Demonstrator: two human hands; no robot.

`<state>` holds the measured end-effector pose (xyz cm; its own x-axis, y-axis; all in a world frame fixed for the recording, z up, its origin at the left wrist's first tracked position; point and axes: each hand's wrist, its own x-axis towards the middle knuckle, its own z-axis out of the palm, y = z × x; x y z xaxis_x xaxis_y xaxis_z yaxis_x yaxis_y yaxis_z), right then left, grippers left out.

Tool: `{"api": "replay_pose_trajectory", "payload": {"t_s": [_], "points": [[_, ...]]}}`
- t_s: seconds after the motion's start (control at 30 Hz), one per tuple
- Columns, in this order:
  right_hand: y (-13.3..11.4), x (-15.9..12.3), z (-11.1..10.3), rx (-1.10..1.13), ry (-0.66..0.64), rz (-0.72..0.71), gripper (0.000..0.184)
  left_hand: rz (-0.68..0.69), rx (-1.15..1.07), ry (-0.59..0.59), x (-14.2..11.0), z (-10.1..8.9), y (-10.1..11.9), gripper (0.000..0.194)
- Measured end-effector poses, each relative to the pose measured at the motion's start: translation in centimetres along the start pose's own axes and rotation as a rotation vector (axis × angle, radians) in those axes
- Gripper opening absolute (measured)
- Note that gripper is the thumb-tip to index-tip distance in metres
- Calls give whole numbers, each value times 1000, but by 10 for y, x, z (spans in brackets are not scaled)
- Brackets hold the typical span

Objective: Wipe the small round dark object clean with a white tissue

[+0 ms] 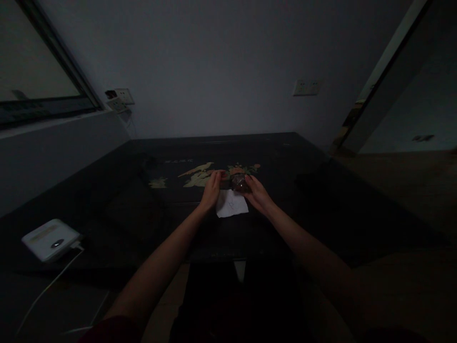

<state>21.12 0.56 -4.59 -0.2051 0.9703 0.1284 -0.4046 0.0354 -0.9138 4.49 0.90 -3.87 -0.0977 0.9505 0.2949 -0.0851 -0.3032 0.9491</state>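
On a dark tabletop, my right hand (256, 191) has its fingers wrapped round a small dark, shiny, rounded object (239, 183) with glints like glass or clear plastic; the dimness hides its exact kind. My left hand (212, 190) is just left of it, fingers reaching forward and bent inward, apart from one another. Nothing can be clearly made out in its grasp. Between my wrists a white sheet of paper (232, 204) lies flat, with faint marks on it. The left hand is close to the paper's left edge, and the dark object is just beyond its far edge.
The black table (228, 238) bears a printed bird-and-flower picture (196, 176). At the left stands a white box-like device (52, 239) with a white cable (50, 286). Wall sockets (305, 87) are above the far edge. The room is very dim.
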Motion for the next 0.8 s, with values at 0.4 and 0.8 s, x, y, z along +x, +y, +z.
{"api": "replay_pose_trajectory", "payload": {"t_s": [0.4, 0.8], "points": [[-2, 7, -9, 327, 203, 89, 41, -145, 907, -276, 9, -28, -6, 33], [-1, 3, -6, 215, 225, 5, 46, -309, 387, -162, 21, -32, -24, 25]]}}
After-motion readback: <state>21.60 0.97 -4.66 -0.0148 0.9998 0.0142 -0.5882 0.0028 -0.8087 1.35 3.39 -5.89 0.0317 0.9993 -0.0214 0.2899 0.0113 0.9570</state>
